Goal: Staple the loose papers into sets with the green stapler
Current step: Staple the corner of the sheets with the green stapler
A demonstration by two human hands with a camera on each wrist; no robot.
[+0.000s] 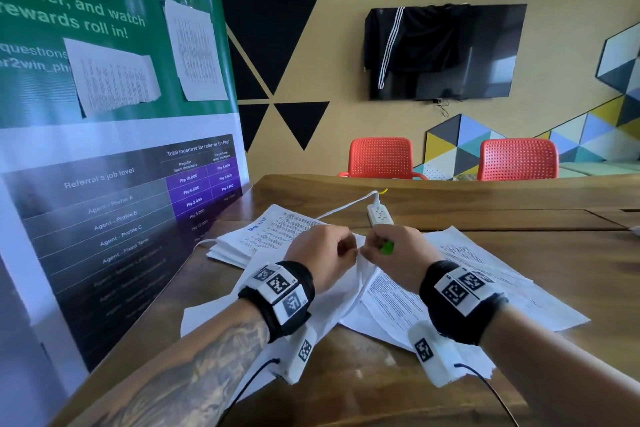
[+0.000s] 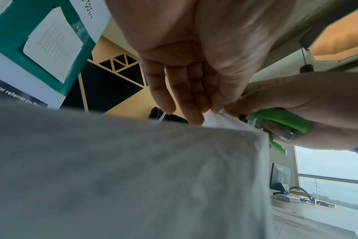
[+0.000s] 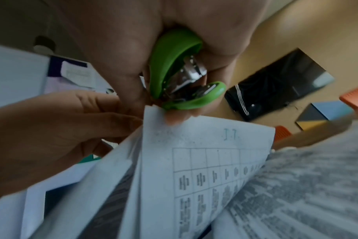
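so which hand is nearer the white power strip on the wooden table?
Right. The right hand sits just below the white power strip; the left hand is off to its lower left.

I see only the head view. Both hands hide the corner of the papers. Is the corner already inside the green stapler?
Observer: Not yet. In the right wrist view the green stapler lies in the right hand, its arms apart with no paper between them.
Operator: Then what holds the corner?
Observer: A right fingertip presses on the papers; the left hand pinches them beside it.
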